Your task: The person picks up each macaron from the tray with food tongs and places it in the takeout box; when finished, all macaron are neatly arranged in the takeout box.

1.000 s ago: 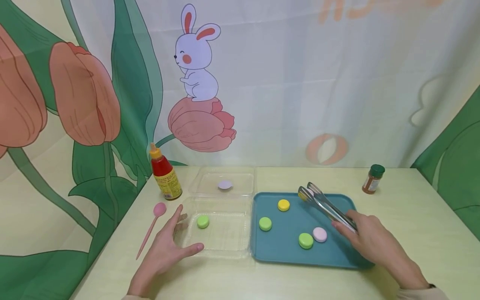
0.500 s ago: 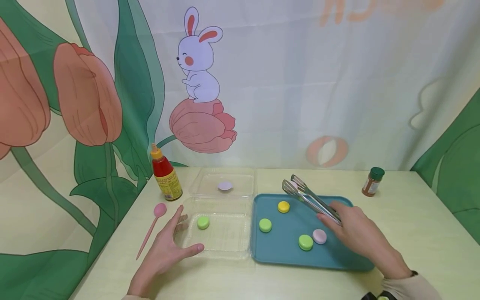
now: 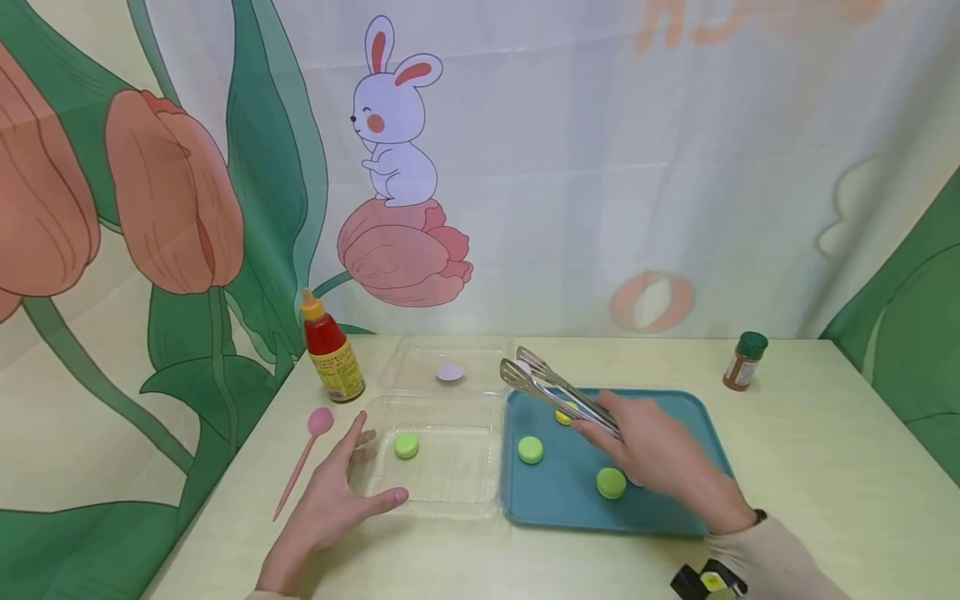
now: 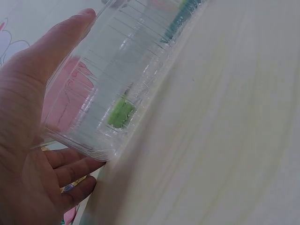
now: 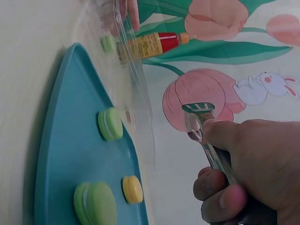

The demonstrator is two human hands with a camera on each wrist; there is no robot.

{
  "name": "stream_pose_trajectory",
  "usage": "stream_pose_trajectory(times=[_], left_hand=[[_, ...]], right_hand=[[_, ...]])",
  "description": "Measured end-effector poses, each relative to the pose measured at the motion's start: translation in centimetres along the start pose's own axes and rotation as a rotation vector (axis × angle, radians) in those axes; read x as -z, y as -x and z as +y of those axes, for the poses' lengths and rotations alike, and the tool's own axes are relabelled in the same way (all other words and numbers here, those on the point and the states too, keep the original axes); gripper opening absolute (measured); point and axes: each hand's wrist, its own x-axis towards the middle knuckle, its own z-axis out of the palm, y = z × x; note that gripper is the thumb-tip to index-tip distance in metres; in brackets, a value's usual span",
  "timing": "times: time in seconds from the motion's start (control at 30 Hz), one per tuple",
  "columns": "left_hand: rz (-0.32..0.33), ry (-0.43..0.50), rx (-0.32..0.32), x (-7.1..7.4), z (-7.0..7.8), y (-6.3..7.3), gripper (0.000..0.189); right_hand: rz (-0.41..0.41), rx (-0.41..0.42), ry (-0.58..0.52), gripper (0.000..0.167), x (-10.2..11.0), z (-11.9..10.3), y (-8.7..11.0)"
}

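Right hand grips metal tongs, fingers curled round the handle end; the tips are raised above the far left corner of the teal tray, close to the clear box lid. Whether the tongs carry anything cannot be told. On the tray: a yellow macaron partly behind the tongs, one green macaron near the left edge, another green macaron just beside the right hand.

Left hand lies flat on the table, fingers straight and spread, thumb along the near left corner of the clear plastic box, touching it. Inside the box: one green macaron. A pale lilac macaron sits on the lid.

Left of box: pink spoon, red sauce bottle. Far right: spice jar, well apart.
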Motion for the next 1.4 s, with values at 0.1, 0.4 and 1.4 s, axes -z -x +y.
stream_pose_trajectory(times=[0.1,0.4,1.4], left_hand=[[0.000,0.003,0.004,-0.1,-0.1,0.0,0.135],[0.005,0.006,0.001,-0.1,-0.1,0.0,0.136],[0.000,0.004,0.008,0.0,-0.1,0.0,0.136]], right_hand=[[-0.019,0.022,-0.001,0.036,-0.5,-1.1,-0.5],[-0.068,0.091,0.003,0.031,-2.1,-3.3,-1.6],[-0.187,0.128,0.104,0.030,-5.7,-7.2,-4.2]])
